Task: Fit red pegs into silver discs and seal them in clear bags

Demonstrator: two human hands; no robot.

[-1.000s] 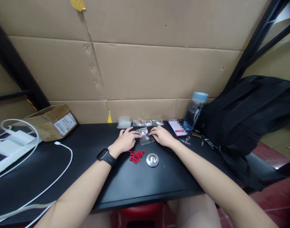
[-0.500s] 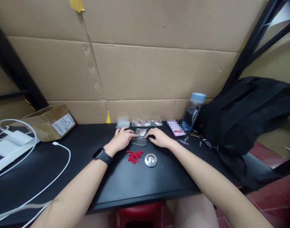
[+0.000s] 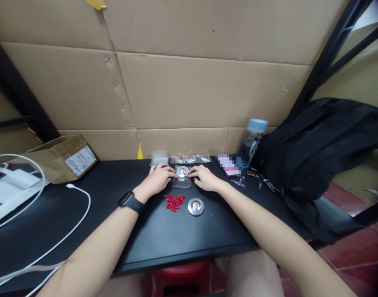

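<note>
A small clear plastic bag [image 3: 181,183] lies on the black table between my hands. In its far part is a shiny round metal disc [image 3: 182,171] with a bit of red on it. My left hand [image 3: 158,180], below a black watch, grips the bag's left edge with its fingertips. At the right edge, my right hand [image 3: 205,178] has its fingertips closed on the bag too. Nearer to me lie a heap of red cords [image 3: 174,202] and a loose silver metal disc [image 3: 195,207].
Several bagged discs [image 3: 190,159] line the cardboard wall beside a stack of clear bags [image 3: 159,158]. To the right are a phone [image 3: 230,165], keys [image 3: 260,181], a water bottle [image 3: 253,140] and a black backpack [image 3: 325,144]. A cardboard box [image 3: 63,161] and white cable [image 3: 83,218] are left.
The disc in the bag now lies flatter and shows its round face. My fingertips have shifted slightly along the bag's sides. The camera view has moved a little.
</note>
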